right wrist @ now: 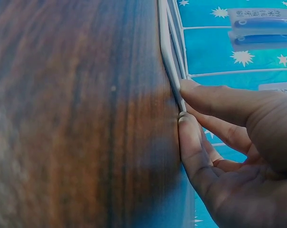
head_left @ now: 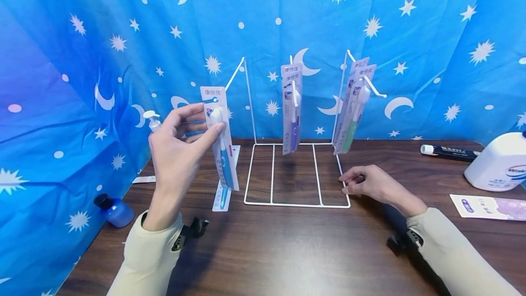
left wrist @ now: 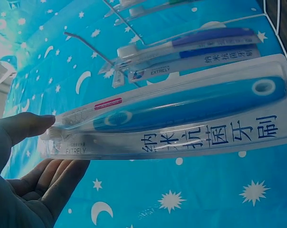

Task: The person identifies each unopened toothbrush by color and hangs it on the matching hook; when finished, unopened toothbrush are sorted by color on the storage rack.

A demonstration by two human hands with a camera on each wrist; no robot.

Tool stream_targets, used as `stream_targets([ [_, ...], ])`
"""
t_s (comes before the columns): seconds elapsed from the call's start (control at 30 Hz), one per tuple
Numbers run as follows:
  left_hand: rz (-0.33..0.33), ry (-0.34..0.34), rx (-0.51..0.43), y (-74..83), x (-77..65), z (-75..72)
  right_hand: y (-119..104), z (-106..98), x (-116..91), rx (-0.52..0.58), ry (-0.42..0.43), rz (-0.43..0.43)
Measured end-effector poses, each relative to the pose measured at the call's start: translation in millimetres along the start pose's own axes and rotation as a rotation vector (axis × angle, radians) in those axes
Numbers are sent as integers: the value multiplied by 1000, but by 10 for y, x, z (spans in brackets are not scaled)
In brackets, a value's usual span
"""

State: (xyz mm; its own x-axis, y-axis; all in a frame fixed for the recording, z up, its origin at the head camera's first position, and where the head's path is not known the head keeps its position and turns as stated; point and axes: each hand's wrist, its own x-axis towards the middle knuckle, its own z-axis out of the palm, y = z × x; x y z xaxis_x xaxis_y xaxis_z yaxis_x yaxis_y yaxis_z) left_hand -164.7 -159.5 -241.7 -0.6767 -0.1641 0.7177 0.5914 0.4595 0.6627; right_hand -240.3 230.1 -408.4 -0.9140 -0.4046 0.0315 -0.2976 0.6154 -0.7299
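My left hand (head_left: 174, 150) pinches a blue toothbrush in its clear package (head_left: 225, 159) by the upper part, thumb in front and fingers behind. It hangs upright by the left arm of a white wire rack (head_left: 297, 205); in the left wrist view the blue handle (left wrist: 196, 107) points away from the hand. My right hand (head_left: 371, 184) pinches the right side of the rack's base, thumb and fingertips at the wire (right wrist: 169, 61) in the right wrist view. Packaged purple toothbrushes (head_left: 292, 122) hang from the middle hook, packaged green ones (head_left: 351, 127) from the right hook.
Another packaged blue toothbrush (head_left: 222, 200) lies left of the rack. Further left are a blue bottle (head_left: 117, 211) and a pump top (head_left: 152, 120). On the right are a black tube (head_left: 449, 152), a white bottle (head_left: 495, 163) and a pink-and-white box (head_left: 491, 207). A starry blue curtain (head_left: 255, 3) stands behind.
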Motion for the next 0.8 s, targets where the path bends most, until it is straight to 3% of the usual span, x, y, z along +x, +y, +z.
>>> stream_targets([
  [0.23, -26, -15, 33, -3, -10, 46, 1, 0, -2, 1, -7, 7],
  [0.57, -44, -24, 27, 162, 50, 135, -13, 18, -6, 2, 4, -5],
  [0.7, -48, -23, 18, 122, 78, 157, -19, 24, -18, -1, 5, -3],
  [0.8, -37, -23, -1, -84, 118, 180, -25, 32, -19, -3, 6, 3],
])
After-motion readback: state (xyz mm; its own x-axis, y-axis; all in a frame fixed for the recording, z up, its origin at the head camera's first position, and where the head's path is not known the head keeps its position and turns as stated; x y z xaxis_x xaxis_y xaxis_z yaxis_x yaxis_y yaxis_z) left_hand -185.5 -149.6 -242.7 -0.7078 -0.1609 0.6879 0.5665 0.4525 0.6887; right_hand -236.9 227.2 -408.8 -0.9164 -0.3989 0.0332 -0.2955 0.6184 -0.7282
